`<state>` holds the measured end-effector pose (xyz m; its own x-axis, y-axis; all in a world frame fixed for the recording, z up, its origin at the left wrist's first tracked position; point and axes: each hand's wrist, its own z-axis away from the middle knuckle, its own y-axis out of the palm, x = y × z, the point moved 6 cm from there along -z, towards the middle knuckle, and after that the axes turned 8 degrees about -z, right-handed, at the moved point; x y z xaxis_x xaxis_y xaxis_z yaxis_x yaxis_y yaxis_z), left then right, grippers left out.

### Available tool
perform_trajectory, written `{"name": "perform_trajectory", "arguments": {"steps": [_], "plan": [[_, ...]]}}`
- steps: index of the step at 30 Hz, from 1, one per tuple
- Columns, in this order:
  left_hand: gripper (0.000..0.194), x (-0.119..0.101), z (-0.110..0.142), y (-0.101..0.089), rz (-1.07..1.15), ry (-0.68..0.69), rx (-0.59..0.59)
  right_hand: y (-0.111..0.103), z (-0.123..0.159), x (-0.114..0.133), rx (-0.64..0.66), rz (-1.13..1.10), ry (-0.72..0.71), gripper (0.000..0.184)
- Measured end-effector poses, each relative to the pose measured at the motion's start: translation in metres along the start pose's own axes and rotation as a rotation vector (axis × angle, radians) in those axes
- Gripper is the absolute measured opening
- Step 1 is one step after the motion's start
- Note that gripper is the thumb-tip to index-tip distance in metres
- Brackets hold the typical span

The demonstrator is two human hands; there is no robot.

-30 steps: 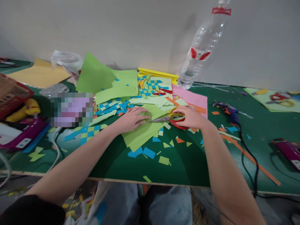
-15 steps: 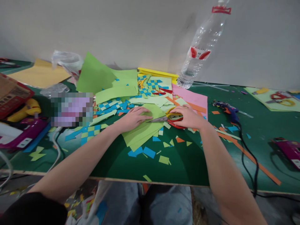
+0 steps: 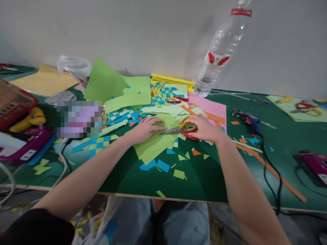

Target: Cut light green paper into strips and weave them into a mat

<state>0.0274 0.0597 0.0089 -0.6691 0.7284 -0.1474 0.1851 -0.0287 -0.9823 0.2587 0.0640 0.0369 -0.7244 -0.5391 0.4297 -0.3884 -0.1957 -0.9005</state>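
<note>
The left hand (image 3: 146,129) lies palm down on the green sheets (image 3: 145,153), its fingers stretched out, slightly bent and a little apart; whether the thumb grips any paper, I cannot tell. The right hand (image 3: 200,127) is curled around the handles of the scissors (image 3: 176,130), one loop yellow, the other red. Their blades point left across the sheets, the tips just short of the left hand's fingers. The sheets lie overlapped near the middle of the table (image 3: 158,185), their lower corners pointing toward the near edge.

Blue and green scraps (image 3: 162,165) are strewn on the near side of the sheets. Beyond the left hand are blue-and-green woven strips (image 3: 121,114), and farther off a large green card (image 3: 107,81) rises toward the wall (image 3: 143,34). A pink sheet (image 3: 212,103) lies just beyond the right hand, with orange strips across it. The bottle (image 3: 217,58) stands at the far side, right of the middle, near the wall.

On the right lies a blue glue gun (image 3: 251,124), its black cord (image 3: 276,173) running to the near edge. On the left, a white cable (image 3: 61,156) runs from the blurred-out patch (image 3: 79,119); farther left is a box (image 3: 14,102).
</note>
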Motion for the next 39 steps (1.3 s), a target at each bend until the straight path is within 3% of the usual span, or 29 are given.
{"name": "perform_trajectory", "arguments": {"steps": [24, 33, 37, 39], "plan": [[0.041, -0.003, -0.003, -0.001, -0.048, -0.01, 0.009, 0.003, -0.001, 0.007, 0.023, -0.049, -0.026, 0.039], [0.04, -0.012, -0.008, -0.002, -0.062, -0.068, -0.086, 0.0, 0.001, 0.004, 0.036, -0.027, 0.053, 0.036], [0.034, -0.013, -0.006, -0.012, -0.039, -0.021, -0.177, -0.001, 0.003, 0.001, 0.043, -0.025, 0.071, 0.037], [0.03, -0.01, -0.003, -0.014, -0.047, 0.015, -0.162, 0.0, 0.003, -0.001, 0.048, -0.026, 0.084, 0.038]]}}
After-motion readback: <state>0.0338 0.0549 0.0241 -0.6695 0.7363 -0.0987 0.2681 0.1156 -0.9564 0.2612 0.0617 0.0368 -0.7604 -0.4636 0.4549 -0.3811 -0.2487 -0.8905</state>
